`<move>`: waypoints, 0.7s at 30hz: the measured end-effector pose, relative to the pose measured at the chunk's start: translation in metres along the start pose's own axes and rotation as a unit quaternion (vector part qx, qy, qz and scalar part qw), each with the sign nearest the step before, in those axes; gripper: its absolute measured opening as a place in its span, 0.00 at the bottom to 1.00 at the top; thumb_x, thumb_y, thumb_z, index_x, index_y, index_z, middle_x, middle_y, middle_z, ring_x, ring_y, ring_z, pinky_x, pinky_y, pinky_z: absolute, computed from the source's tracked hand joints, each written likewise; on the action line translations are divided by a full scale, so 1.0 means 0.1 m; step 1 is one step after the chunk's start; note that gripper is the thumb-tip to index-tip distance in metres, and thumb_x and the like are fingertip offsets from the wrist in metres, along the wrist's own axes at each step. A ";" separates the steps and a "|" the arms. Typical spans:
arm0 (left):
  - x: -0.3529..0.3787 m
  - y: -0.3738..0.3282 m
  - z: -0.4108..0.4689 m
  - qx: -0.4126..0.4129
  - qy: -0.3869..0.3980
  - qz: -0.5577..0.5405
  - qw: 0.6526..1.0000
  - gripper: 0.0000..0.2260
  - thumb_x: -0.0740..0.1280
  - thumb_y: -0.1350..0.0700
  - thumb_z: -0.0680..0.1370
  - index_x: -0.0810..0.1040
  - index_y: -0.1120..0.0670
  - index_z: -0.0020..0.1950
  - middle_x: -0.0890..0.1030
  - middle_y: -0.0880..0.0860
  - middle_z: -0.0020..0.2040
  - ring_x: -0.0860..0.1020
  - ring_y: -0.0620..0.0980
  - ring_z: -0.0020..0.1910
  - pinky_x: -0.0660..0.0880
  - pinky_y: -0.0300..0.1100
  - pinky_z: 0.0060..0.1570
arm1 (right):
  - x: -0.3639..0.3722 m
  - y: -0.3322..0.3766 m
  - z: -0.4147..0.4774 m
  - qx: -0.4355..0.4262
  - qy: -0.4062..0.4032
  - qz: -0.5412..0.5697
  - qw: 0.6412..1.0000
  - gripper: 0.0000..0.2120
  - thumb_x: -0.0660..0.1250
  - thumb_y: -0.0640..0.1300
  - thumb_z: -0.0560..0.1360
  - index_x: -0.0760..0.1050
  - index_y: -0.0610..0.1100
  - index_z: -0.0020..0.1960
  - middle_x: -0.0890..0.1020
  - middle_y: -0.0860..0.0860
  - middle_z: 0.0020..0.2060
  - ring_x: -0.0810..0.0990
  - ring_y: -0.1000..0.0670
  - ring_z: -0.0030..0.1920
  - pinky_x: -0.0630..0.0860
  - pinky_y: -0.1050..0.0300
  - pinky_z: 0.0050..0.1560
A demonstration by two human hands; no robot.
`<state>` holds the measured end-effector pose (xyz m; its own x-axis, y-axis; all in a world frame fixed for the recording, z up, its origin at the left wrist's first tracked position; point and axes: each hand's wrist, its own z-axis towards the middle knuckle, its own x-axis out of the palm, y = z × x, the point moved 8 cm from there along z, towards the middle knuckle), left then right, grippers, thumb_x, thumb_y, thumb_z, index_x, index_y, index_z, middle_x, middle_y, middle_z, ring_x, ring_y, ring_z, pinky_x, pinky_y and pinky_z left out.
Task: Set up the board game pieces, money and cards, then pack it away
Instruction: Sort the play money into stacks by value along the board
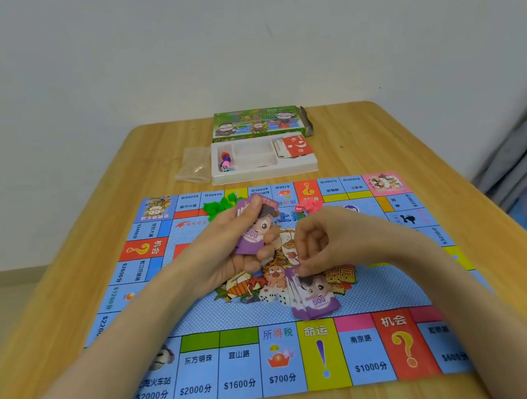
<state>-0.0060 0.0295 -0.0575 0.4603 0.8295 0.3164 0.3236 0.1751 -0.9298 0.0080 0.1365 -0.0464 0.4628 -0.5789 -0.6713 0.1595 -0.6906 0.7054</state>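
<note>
I am in the money step of the setup, dealing purple 500 notes into a pile. The held stack of notes (pixel 251 235) sits in my left hand (pixel 217 253), fingers curled round it and thumb across its top. The dealt pile of notes (pixel 313 299) lies fanned near the middle of the board (pixel 280 358), just beside the printed dice. My right hand (pixel 325 241) has its fingertips pinched on the far edge of that pile's top note. I cannot tell whether it is laying the note or squaring it.

Next, I judge, the right hand must let go without dragging the thin paper, then peel one single note off the stack.

Green pieces (pixel 221 206) and pink pieces (pixel 308 206) lie heaped at the board's far side. Beyond, on the table (pixel 365 134), the white tray (pixel 265 174) holds pawns (pixel 226 162) and red cards (pixel 297 146). A clear bag (pixel 193 167) lies to its left and the box (pixel 257 124) behind.
</note>
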 end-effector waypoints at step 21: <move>0.12 -0.02 -0.07 0.002 0.049 0.018 0.999 0.15 0.64 0.62 0.72 0.73 0.55 0.59 0.84 0.58 0.42 0.84 0.54 0.38 0.80 0.38 0.32 | -0.32 0.10 -0.05 -0.076 -0.228 0.186 0.953 0.07 0.71 0.43 0.73 0.74 0.43 0.46 0.76 0.49 0.38 0.74 0.53 0.29 0.71 0.60 0.27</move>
<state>0.0048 0.0348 -0.0502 0.5505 0.7791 0.3000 0.3023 0.1489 -0.9415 -0.0010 0.1502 -0.0168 0.0899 -0.9234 -0.3730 0.1996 -0.3502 0.9151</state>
